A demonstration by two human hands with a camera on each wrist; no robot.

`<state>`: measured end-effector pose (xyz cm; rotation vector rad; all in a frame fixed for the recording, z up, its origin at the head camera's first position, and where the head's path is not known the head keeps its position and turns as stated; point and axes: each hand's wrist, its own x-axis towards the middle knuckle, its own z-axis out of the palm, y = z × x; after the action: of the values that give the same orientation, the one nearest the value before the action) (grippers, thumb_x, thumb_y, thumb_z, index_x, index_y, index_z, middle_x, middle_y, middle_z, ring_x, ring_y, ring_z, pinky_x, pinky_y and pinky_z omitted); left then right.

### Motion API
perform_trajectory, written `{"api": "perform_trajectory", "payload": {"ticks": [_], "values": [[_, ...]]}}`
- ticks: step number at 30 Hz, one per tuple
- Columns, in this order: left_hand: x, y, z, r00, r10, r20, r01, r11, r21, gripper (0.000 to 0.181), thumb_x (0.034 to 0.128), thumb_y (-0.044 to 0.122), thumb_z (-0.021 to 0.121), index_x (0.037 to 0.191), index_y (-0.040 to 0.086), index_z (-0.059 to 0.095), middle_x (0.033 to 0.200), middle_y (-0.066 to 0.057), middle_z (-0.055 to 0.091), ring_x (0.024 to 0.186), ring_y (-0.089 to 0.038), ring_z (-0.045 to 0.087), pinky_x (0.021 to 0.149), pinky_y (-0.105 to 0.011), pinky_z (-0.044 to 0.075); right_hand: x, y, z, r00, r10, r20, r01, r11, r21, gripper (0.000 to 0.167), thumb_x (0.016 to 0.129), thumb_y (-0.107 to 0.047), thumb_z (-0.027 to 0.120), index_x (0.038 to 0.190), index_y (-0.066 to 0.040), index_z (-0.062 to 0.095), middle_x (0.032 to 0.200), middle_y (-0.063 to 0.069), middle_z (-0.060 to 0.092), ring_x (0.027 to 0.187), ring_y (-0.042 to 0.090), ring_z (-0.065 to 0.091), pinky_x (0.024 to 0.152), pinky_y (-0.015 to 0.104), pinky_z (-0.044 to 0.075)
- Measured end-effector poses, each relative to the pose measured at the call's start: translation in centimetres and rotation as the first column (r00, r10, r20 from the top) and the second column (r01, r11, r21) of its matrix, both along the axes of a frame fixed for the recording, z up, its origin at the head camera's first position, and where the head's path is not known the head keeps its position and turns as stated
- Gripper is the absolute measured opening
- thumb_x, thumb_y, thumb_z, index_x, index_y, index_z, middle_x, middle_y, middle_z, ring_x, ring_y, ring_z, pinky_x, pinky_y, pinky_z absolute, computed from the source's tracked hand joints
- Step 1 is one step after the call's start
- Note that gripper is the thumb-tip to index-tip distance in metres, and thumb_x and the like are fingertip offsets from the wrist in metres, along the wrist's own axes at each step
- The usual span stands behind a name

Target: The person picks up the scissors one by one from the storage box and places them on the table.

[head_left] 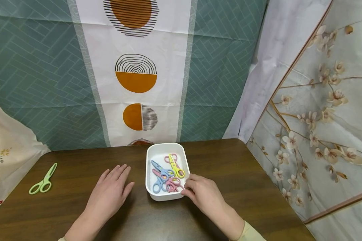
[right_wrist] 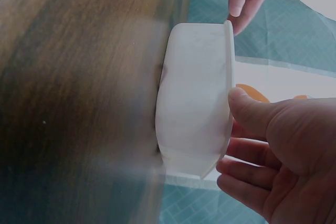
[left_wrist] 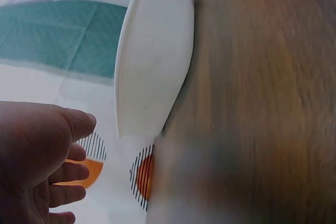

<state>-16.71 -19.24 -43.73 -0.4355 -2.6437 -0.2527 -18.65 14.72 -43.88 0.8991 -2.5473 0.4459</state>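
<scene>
White tray (head_left: 164, 198) between my left hand (head_left: 107, 192) and right hand (head_left: 203, 192).
Its long axis runs away from me; the right, nearer, pinches its front right corner, while the left, fingers extended and holding nothing, is apart to its left.

**Smooth plastic over wood grain**

We see smooth white plastic, softly lustrous, in the box (head_left: 164, 198) gripped by the right hand (head_left: 202, 192). Inside, left of the grip, the scissors (head_left: 174, 165) look plastic too. Below the grip we find a wood-grained tabletop (head_left: 244, 187), glossy on its near side. Beyond the grip, the curtain (head_left: 223, 83) looks like creased, mostly matt cloth.
</scene>
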Motion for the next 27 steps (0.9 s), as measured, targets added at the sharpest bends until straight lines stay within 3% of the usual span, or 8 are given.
{"api": "perform_trajectory", "payload": {"ticks": [14,27], "values": [[0.5,2.6,0.0,0.997,-0.074,-0.035,0.074,0.997,-0.021,0.056,0.1011,0.026,0.083,0.146,-0.003,0.067,0.149,-0.022,0.066,0.139,-0.043,0.062,0.121,-0.062,0.041,-0.1,-0.1,-0.1,1.000,0.005,-0.005,-0.005,1.000,-0.007,0.020,0.088,-0.031,0.093,0.091,-0.018,0.078,0.105,-0.007,0.074,0.083,0.010,0.067,0.071,0.033,0.058],[0.5,4.9,0.4,0.994,-0.112,0.003,0.112,0.993,-0.045,0.057,0.1013,0.030,0.082,0.146,-0.001,0.067,0.150,-0.019,0.065,0.140,-0.041,0.060,0.121,-0.061,0.041,0.0,-0.1,-0.1,1.000,0.001,-0.007,-0.001,1.000,-0.009,0.020,0.088,-0.031,0.093,0.090,-0.019,0.078,0.102,-0.009,0.072,0.082,0.009,0.067,0.071,0.033,0.058]]}}
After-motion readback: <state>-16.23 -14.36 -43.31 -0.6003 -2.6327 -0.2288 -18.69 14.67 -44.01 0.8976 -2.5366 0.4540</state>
